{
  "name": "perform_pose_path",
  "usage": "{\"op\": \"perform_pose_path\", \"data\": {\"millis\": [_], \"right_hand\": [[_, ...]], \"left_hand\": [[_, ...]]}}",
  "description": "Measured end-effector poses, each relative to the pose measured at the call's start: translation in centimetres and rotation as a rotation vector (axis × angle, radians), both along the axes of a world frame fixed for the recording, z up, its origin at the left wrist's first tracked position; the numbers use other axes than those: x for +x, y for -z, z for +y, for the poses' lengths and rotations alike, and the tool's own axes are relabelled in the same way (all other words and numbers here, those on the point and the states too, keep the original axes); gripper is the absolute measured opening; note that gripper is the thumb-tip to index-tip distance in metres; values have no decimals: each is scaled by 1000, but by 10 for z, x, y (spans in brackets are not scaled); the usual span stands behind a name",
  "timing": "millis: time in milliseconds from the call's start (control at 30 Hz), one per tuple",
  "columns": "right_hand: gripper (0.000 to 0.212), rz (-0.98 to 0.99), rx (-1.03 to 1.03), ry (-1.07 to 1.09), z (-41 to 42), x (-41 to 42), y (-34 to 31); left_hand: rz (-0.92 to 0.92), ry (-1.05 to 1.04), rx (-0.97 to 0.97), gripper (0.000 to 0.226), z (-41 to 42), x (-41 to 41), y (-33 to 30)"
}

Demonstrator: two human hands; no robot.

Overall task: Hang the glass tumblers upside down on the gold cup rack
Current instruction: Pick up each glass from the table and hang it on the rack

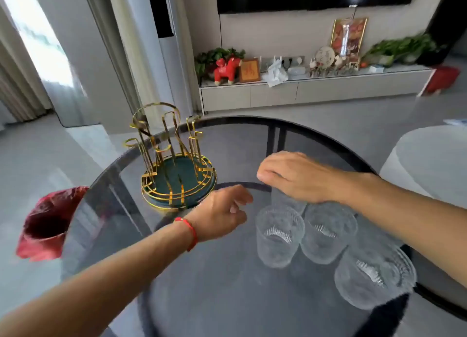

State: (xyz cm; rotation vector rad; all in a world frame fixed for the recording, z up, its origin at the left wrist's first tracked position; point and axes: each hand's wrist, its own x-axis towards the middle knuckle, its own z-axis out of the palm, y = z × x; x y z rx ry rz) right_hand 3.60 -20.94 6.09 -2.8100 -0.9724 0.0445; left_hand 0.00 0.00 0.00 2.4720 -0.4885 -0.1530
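Note:
The gold cup rack (174, 159), wire pegs on a round green base, stands empty on the left part of the round glass table (227, 286). Several ribbed clear glass tumblers stand upright in a cluster to the right: one nearest the rack (279, 235), one beside it (328, 233), one near the table's right edge (374, 276). My right hand (290, 177) comes down over a further tumbler (286, 201), fingers curled round its rim. My left hand (222, 210), with a red string on the wrist, hovers between rack and tumblers, fingers loosely apart, holding nothing.
A red-lined bin (45, 223) stands on the floor left of the table. A white rounded seat (429, 159) is at the right. A low TV cabinet (303, 91) with ornaments runs along the far wall.

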Motion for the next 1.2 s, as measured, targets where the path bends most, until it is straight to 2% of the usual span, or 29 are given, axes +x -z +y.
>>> {"op": "perform_pose_path", "data": {"millis": [100, 167, 267, 333, 433, 600, 667, 733, 833, 900, 933, 967, 1067, 1133, 1200], "right_hand": [[43, -18, 100, 44, -6, -32, -2], [47, -14, 45, 33, -9, -58, -2], [83, 0, -169, -8, -8, -88, 11], [95, 11, -277, -5, -4, -94, 17], [92, -12, -341, -29, 2, -91, 23], [84, -47, -299, -47, 8, -74, 12], [83, -51, -194, -5, 12, -71, 7], [78, -16, 56, 56, 17, -66, 2], [73, 20, 438, 132, 31, -58, 2], [72, 60, 554, 182, 43, -56, 6], [73, 72, 541, 187, 51, -54, 10], [74, 71, 488, 187, 57, -55, 13], [83, 51, 257, 176, 76, -50, 22], [91, 63, 288, 180, 86, -48, 28], [89, 75, 405, 190, 92, -46, 31]], "left_hand": [[-46, -109, -96, 37, 7, -42, 6], [-49, -119, -91, 37, 10, -67, 10], [-3, -150, -115, 37, 15, -95, 7], [24, -144, -117, 39, 17, -104, 5], [31, -194, -181, 37, 19, -107, 2], [158, -294, -421, 29, 26, -92, 13], [236, -357, -523, 23, 26, -81, 14], [371, -447, -676, 24, 24, -68, 7], [664, -472, -1022, 39, 25, -52, -8], [745, -424, -1276, 44, 30, -46, -12], [727, -430, -1363, 43, 34, -44, -12], [656, -469, -1372, 41, 35, -43, -11], [259, -567, -1088, 47, 35, -33, -7], [77, -491, -990, 58, 35, -30, -6], [49, -417, -980, 62, 40, -28, -5]]}}
